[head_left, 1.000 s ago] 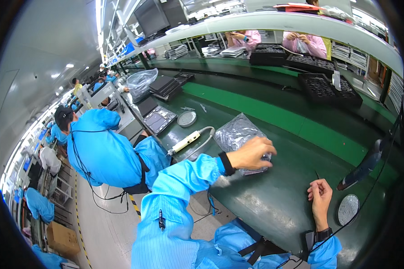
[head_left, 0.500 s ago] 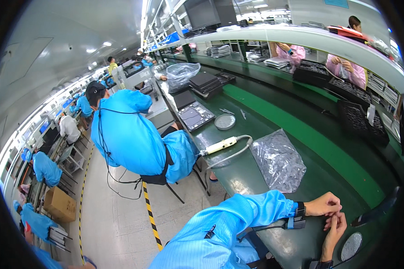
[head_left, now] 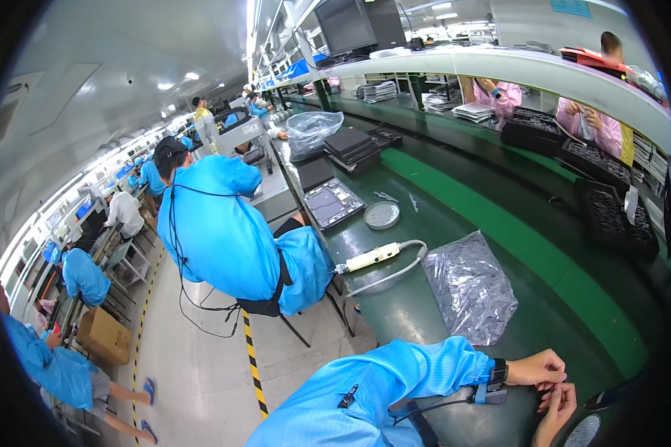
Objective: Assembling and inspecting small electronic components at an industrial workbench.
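At the lower right of the head view, my left hand (head_left: 535,369) and my right hand (head_left: 558,411) meet fingertip to fingertip over the green bench (head_left: 395,313). Both have their fingers closed in a pinch; anything between them is too small to make out. A watch and a small dark device sit at my left wrist, below a blue sleeve. Beside my right hand lies a round dish (head_left: 583,430), partly cut off by the picture's rim. Beyond my left forearm rests a clear plastic bag (head_left: 471,287) of dark grey pieces.
A pale electric screwdriver (head_left: 373,257) with a cord lies left of the bag. Farther off are a round dish (head_left: 382,215), an opened flat device (head_left: 332,203) and stacked black trays (head_left: 349,147). A person in blue (head_left: 216,223) sits to my left. Parts trays (head_left: 619,220) stand across.
The view has shifted slightly, so the bench sits lower and farther right. My hands stay pinched together. At far left, a person in blue now shows legs and sandals in the aisle.
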A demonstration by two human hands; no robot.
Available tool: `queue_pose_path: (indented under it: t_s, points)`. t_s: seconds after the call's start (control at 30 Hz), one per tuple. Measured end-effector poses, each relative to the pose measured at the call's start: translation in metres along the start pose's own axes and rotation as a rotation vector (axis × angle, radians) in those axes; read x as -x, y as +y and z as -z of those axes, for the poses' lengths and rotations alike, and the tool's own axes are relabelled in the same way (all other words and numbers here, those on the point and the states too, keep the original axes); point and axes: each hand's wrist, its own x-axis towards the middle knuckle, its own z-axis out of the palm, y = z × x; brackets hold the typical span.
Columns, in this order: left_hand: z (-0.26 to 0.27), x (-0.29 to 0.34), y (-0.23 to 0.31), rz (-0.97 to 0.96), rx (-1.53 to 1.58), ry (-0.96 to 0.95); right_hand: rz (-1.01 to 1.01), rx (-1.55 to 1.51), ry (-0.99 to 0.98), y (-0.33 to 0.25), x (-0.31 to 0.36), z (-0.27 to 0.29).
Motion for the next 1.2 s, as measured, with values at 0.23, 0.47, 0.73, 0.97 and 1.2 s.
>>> queue_pose_path:
  t_s: [0.23,0.47,0.73,0.97,1.2]
  points:
    - [0.0,-0.001,0.006,0.027,0.007,-0.039,0.063,-0.046,0.014,0.03,-0.007,0.005]
    - [0.005,0.004,0.009,0.057,-0.004,-0.043,0.092,-0.121,0.011,0.03,-0.009,-0.004]
    - [0.002,0.004,0.013,0.068,-0.004,-0.044,0.074,-0.137,0.013,0.019,-0.006,-0.004]
    - [0.002,0.002,0.009,0.077,-0.005,-0.072,0.047,-0.15,0.025,0.02,-0.006,-0.003]
    - [0.008,0.0,0.012,0.093,-0.025,-0.079,0.033,-0.17,0.018,0.017,-0.012,-0.003]
